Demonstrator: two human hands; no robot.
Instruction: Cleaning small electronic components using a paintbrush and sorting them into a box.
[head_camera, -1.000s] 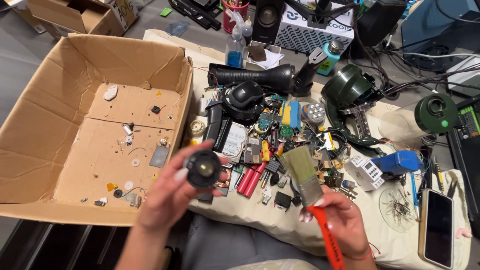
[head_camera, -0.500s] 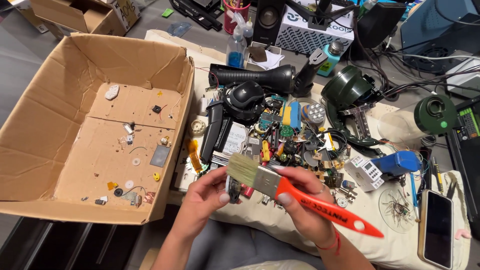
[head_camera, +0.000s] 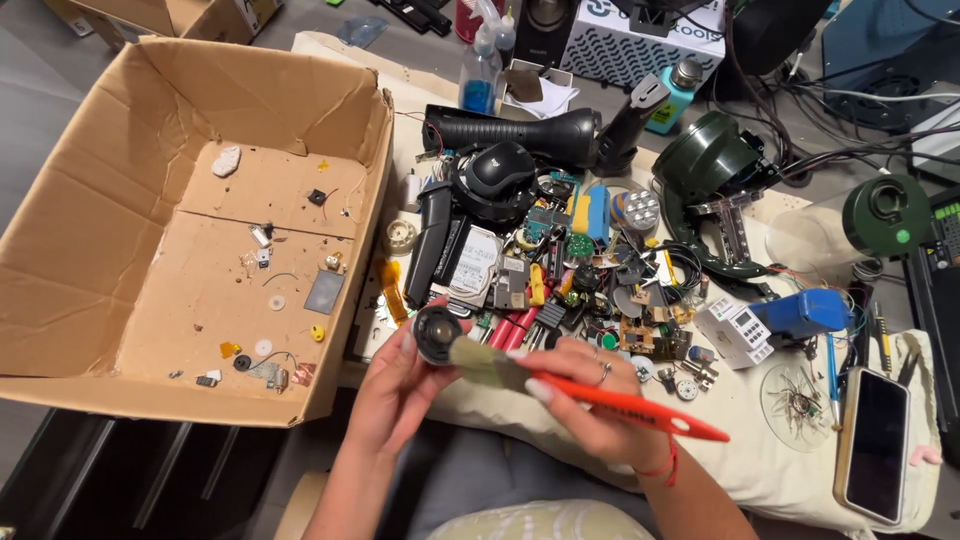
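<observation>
My left hand (head_camera: 395, 395) holds a small round black part (head_camera: 437, 334) with a grey centre, low in the middle of the view. My right hand (head_camera: 580, 400) grips a paintbrush (head_camera: 600, 396) with an orange-red handle; its pale bristles lie across the round part's right side. Both hands hover over the near edge of a cream cloth (head_camera: 790, 470) covered with electronic scraps.
An open cardboard box (head_camera: 160, 130) with small bits inside stands at the left. A pile of circuit boards, red cylinders and black housings (head_camera: 560, 270) fills the cloth. A phone (head_camera: 872, 444) lies at the right, bottles (head_camera: 482, 70) at the back.
The brush has swung from upright in my right hand to lying level across the round part. My left hand with the part moved right, toward the brush.
</observation>
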